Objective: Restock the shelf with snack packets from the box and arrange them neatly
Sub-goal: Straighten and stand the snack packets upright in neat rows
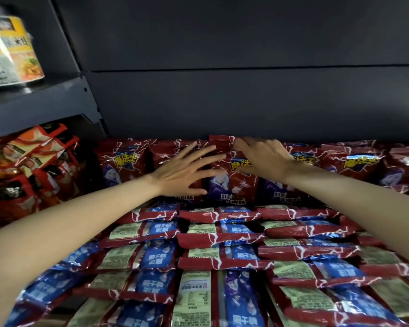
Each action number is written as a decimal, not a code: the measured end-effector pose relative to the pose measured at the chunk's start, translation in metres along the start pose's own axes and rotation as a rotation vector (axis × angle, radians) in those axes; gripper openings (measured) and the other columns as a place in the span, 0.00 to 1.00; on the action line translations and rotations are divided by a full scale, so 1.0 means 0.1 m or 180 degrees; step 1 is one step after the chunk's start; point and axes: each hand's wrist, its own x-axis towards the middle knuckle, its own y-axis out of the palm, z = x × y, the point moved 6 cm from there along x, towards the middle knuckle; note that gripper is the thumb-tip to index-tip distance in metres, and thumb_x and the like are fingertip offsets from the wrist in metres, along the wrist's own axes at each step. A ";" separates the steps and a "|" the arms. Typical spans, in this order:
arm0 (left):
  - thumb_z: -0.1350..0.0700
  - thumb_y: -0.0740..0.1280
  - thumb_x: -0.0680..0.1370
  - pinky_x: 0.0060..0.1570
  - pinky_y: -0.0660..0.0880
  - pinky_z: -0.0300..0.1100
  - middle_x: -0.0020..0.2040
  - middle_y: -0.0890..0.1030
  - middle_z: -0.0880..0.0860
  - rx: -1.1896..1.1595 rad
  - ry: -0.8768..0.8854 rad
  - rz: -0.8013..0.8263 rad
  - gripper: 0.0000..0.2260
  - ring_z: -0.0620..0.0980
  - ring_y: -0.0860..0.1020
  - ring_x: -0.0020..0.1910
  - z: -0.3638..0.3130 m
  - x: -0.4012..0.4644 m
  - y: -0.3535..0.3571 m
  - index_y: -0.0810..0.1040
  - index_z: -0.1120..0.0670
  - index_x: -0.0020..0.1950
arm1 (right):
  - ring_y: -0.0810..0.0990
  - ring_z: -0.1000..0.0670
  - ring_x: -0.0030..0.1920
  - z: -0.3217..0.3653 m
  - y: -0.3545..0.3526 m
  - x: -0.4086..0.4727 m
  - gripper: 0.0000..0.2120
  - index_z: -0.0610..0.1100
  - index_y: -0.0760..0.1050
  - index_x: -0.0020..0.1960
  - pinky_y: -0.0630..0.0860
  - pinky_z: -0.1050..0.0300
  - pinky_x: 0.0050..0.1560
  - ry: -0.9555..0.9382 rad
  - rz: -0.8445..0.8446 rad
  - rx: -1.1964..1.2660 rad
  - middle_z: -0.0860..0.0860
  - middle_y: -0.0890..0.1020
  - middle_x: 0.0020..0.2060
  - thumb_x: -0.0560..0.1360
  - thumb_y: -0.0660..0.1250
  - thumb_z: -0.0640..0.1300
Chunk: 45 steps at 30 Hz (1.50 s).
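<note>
I am viewing both hands reaching to the back of the shelf (246, 95). The left hand (182, 172) is lying flat, fingers spread and straight, pressing against the upright row of red snack packets (123, 166) standing along the rear wall. The right hand (261, 159) is curling its fingers over the top edge of one upright packet (232, 178) in the middle of that row, gripping it. More packets (198, 256) are lying flat in overlapping rows in front. An instant-noodle cup (12, 50) is sitting on the upper left shelf.
</note>
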 end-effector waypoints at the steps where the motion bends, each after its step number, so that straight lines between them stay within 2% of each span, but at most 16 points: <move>1: 0.36 0.56 0.77 0.73 0.45 0.56 0.77 0.51 0.51 0.0063 -0.0017 0.0037 0.31 0.53 0.51 0.76 0.01 0.03 0.03 0.52 0.45 0.77 | 0.78 0.43 0.51 -0.02 -0.01 -0.01 0.29 0.41 0.70 0.61 0.75 0.52 0.45 -0.0054 -0.0138 -0.0035 0.44 0.78 0.51 0.69 0.72 0.58; 5: 0.38 0.54 0.78 0.70 0.53 0.51 0.71 0.67 0.55 -0.0069 -0.0234 -0.0129 0.25 0.53 0.67 0.68 0.08 0.11 0.01 0.62 0.45 0.73 | 0.76 0.45 0.47 -0.14 -0.09 -0.10 0.18 0.45 0.77 0.54 0.77 0.52 0.43 -0.0528 -0.0682 0.0415 0.45 0.77 0.49 0.67 0.75 0.50; 8: 0.41 0.56 0.77 0.70 0.52 0.51 0.64 0.72 0.56 -0.0148 -0.0248 -0.0485 0.21 0.54 0.67 0.65 0.12 0.15 -0.03 0.68 0.46 0.68 | 0.76 0.46 0.49 -0.19 -0.07 -0.16 0.12 0.49 0.80 0.52 0.77 0.51 0.46 -0.0818 -0.0615 0.0462 0.46 0.77 0.51 0.69 0.74 0.45; 11: 0.41 0.60 0.76 0.72 0.51 0.56 0.69 0.66 0.57 -0.0106 -0.0158 -0.0713 0.23 0.55 0.60 0.72 0.07 0.26 -0.09 0.66 0.48 0.69 | 0.75 0.46 0.48 -0.23 0.06 -0.19 0.16 0.50 0.80 0.54 0.75 0.51 0.46 -0.0710 -0.0482 0.0465 0.46 0.77 0.49 0.67 0.75 0.46; 14: 0.35 0.59 0.75 0.73 0.45 0.57 0.77 0.53 0.57 -0.0100 -0.0159 -0.0422 0.33 0.56 0.49 0.76 -0.02 0.40 -0.07 0.55 0.46 0.75 | 0.73 0.45 0.50 -0.19 0.13 -0.18 0.15 0.50 0.80 0.55 0.74 0.50 0.46 -0.0625 -0.0320 0.0524 0.46 0.76 0.51 0.69 0.74 0.49; 17: 0.31 0.57 0.73 0.73 0.43 0.55 0.78 0.50 0.54 -0.0063 -0.0376 0.0000 0.39 0.53 0.51 0.76 -0.02 0.44 0.05 0.45 0.45 0.77 | 0.72 0.46 0.55 -0.28 0.04 -0.24 0.14 0.52 0.80 0.57 0.70 0.50 0.53 -0.0330 -0.0072 0.0859 0.46 0.75 0.56 0.73 0.69 0.53; 19: 0.31 0.59 0.72 0.74 0.42 0.53 0.78 0.52 0.53 -0.0094 -0.0504 0.0093 0.40 0.52 0.53 0.75 -0.01 0.45 0.07 0.44 0.45 0.77 | 0.71 0.50 0.59 -0.40 -0.12 -0.39 0.17 0.52 0.78 0.60 0.67 0.52 0.59 -0.0118 0.0036 0.1469 0.50 0.74 0.58 0.73 0.66 0.55; 23: 0.35 0.63 0.72 0.73 0.45 0.54 0.75 0.60 0.54 -0.0193 -0.0551 -0.0267 0.36 0.53 0.57 0.74 -0.13 0.53 -0.15 0.59 0.49 0.75 | 0.67 0.63 0.61 -0.57 -0.32 -0.95 0.17 0.60 0.76 0.57 0.62 0.67 0.63 0.0015 0.1106 0.2426 0.64 0.73 0.59 0.70 0.67 0.61; 26: 0.35 0.57 0.75 0.71 0.52 0.45 0.69 0.69 0.51 -0.0742 -0.0324 -0.0565 0.28 0.49 0.63 0.69 -0.34 0.65 -0.45 0.68 0.50 0.69 | 0.70 0.64 0.62 -0.73 -0.21 -1.30 0.21 0.59 0.75 0.60 0.64 0.70 0.61 -0.0069 0.1690 0.2216 0.64 0.74 0.61 0.69 0.68 0.64; 30: 0.33 0.58 0.72 0.61 0.65 0.39 0.58 0.74 0.42 -0.2264 -0.0210 0.0339 0.23 0.40 0.69 0.58 -0.76 0.88 -0.71 0.75 0.45 0.60 | 0.74 0.60 0.59 -0.98 -0.01 -1.46 0.19 0.64 0.73 0.59 0.66 0.70 0.56 0.0173 0.1678 0.2088 0.64 0.75 0.57 0.69 0.69 0.63; 34: 0.37 0.64 0.73 0.61 0.66 0.39 0.59 0.72 0.40 -0.2541 0.0166 0.1118 0.18 0.39 0.69 0.58 -1.09 1.06 -0.65 0.72 0.43 0.59 | 0.75 0.56 0.60 -1.26 0.02 -1.65 0.23 0.56 0.71 0.65 0.67 0.68 0.57 0.0363 0.1919 0.2052 0.58 0.76 0.60 0.71 0.70 0.57; 37: 0.42 0.66 0.75 0.60 0.68 0.39 0.58 0.74 0.39 -0.2894 0.0063 0.1380 0.15 0.38 0.71 0.57 -1.09 1.13 -0.60 0.74 0.43 0.60 | 0.76 0.53 0.60 -1.51 0.12 -1.79 0.23 0.57 0.70 0.66 0.69 0.65 0.57 0.0536 0.2029 0.1820 0.56 0.77 0.60 0.72 0.70 0.54; 39: 0.44 0.63 0.78 0.56 0.71 0.43 0.57 0.78 0.44 -0.2660 -0.0017 0.1193 0.14 0.43 0.76 0.53 -1.05 1.20 -0.59 0.74 0.47 0.61 | 0.76 0.54 0.60 -1.54 0.19 -1.82 0.22 0.61 0.70 0.64 0.70 0.64 0.58 0.0601 0.1977 0.1687 0.59 0.76 0.59 0.71 0.71 0.55; 41: 0.47 0.59 0.80 0.47 0.74 0.46 0.51 0.81 0.51 -0.2101 -0.0120 0.0743 0.14 0.50 0.79 0.45 -1.01 1.28 -0.63 0.74 0.52 0.62 | 0.74 0.53 0.63 -1.55 0.23 -1.83 0.23 0.56 0.70 0.66 0.69 0.61 0.61 0.0509 0.1885 0.1548 0.56 0.75 0.63 0.72 0.69 0.53; 43: 0.51 0.56 0.82 0.35 0.72 0.41 0.41 0.81 0.51 -0.1716 -0.0316 0.0403 0.14 0.47 0.77 0.32 -1.01 1.38 -0.65 0.73 0.54 0.64 | 0.73 0.49 0.64 -1.63 0.23 -1.84 0.25 0.51 0.68 0.70 0.69 0.56 0.63 0.0538 0.1761 0.1503 0.52 0.74 0.64 0.74 0.67 0.49; 45: 0.53 0.55 0.83 0.31 0.69 0.39 0.40 0.80 0.50 -0.1573 -0.0474 0.0142 0.14 0.45 0.74 0.28 -1.02 1.50 -0.65 0.72 0.55 0.66 | 0.73 0.47 0.64 -1.75 0.21 -1.85 0.25 0.52 0.66 0.71 0.69 0.54 0.63 0.0714 0.1667 0.1458 0.50 0.74 0.65 0.75 0.67 0.45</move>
